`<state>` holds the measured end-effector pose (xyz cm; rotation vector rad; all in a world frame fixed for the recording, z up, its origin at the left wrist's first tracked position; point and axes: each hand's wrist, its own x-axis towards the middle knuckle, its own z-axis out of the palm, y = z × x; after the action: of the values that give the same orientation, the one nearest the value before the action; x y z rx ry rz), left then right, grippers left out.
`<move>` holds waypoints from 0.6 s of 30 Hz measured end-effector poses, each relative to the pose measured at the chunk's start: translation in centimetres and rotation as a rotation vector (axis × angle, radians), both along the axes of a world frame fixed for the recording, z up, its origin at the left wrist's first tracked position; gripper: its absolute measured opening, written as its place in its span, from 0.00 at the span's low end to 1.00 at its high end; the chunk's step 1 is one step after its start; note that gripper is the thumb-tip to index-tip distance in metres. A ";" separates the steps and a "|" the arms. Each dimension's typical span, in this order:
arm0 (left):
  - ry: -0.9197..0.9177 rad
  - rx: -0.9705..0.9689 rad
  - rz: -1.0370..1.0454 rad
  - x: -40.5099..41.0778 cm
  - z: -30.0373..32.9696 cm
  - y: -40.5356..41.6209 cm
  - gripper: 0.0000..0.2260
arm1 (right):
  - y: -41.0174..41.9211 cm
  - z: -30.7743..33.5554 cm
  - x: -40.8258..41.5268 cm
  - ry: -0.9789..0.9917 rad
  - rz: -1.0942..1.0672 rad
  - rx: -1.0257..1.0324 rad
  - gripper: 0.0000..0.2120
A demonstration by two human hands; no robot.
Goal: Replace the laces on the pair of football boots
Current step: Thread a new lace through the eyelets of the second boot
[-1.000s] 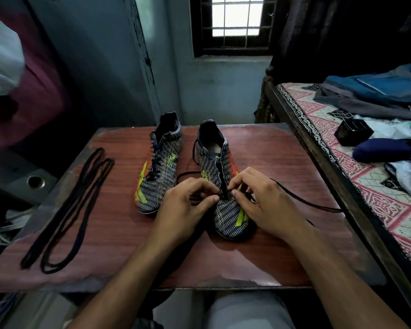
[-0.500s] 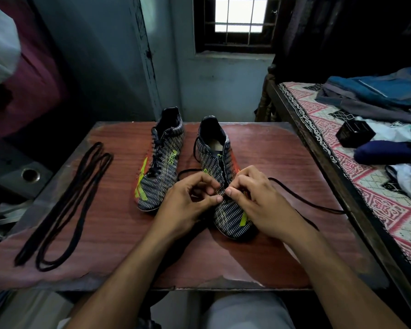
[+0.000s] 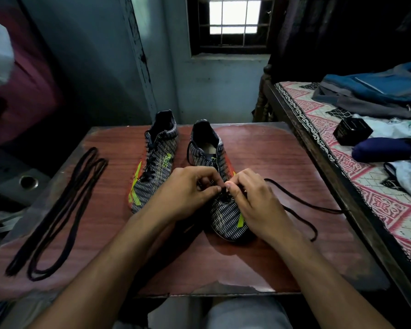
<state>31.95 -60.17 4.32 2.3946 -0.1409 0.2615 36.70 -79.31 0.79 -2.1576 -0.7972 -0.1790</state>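
Left hand [image 3: 187, 188], right hand [image 3: 252, 198] grip pinching lace [image 3: 301, 201] on boot [image 3: 223, 210].

A short yellow-green marking ran along the side of the boot [image 3: 155, 160] just left of the left hand [image 3: 187, 191], its letters too blurred to read.

— What sort of place is shown?
— A bedroom in a home: a bed [image 3: 356, 186] with a patterned sheet is seen, clothes [image 3: 378, 91] are piled on it, beside a barred window [image 3: 233, 17].
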 end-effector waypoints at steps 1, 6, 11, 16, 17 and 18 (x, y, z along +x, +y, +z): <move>-0.007 0.025 0.020 0.1 0.1 -0.2 0.04 | 0.0 0.0 0.1 0.008 -0.006 0.021 0.13; -0.055 0.036 0.124 0.0 -0.1 -0.7 0.08 | 0.1 -0.1 -0.2 0.007 -0.057 0.114 0.06; -0.102 0.147 0.225 0.2 0.4 -1.3 0.11 | -0.1 -0.3 0.0 -0.054 -0.130 0.154 0.13; 0.084 0.354 0.304 0.8 1.6 -1.9 0.20 | -0.2 -0.6 0.3 -0.056 -0.146 0.147 0.14; 0.107 0.393 0.296 0.9 1.6 -2.0 0.21 | -0.2 -0.6 0.4 -0.061 -0.147 0.146 0.14; 0.132 0.415 0.275 0.9 1.6 -2.1 0.22 | -0.2 -0.6 0.4 -0.058 -0.145 0.150 0.14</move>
<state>32.85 -62.23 5.87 2.8359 0.2187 0.2159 37.10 -79.53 0.17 -2.0753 -0.6385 -0.3669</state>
